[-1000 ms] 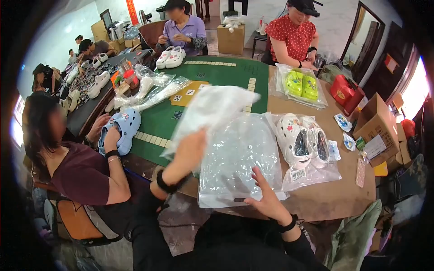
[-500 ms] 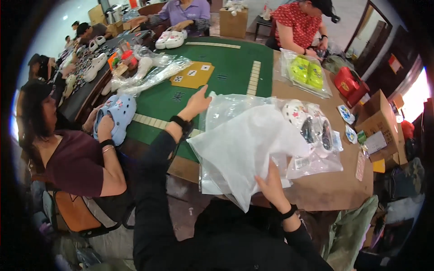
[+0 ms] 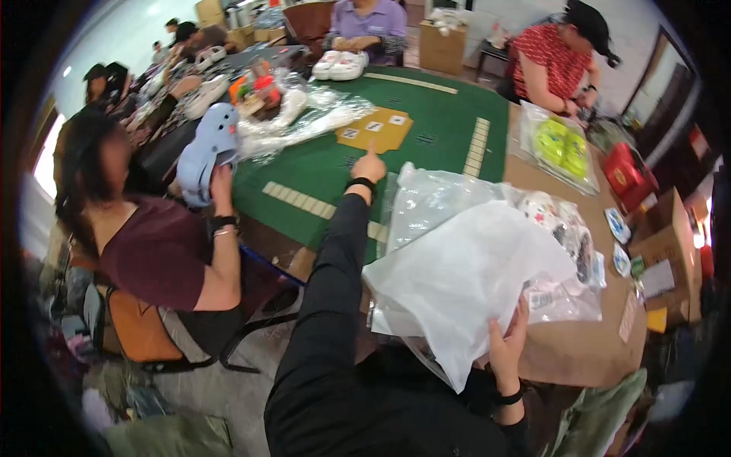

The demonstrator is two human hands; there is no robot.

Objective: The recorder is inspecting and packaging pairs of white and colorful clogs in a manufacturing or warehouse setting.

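My right hand (image 3: 506,352) grips the lower edge of a white opaque plastic bag (image 3: 472,282), which I hold up over the near edge of the table. Behind it lie a clear plastic bag (image 3: 430,199) and a clear bag with patterned white clogs (image 3: 560,225). My left arm in a black sleeve stretches forward over the green table mat (image 3: 434,126). My left hand (image 3: 371,164) holds nothing. Its fingers are curled and one finger points toward a yellow-orange card (image 3: 377,129) on the mat.
A seated person at my left holds a pale blue clog (image 3: 204,152). More people sit around the table with white clogs (image 3: 339,65) and a bag of yellow-green clogs (image 3: 560,145). A red box (image 3: 628,175) and cardboard boxes (image 3: 674,244) stand at the right.
My left hand let go of the bag and reached forward over the green mat. The white bag came down toward me and now hangs from my right hand alone.
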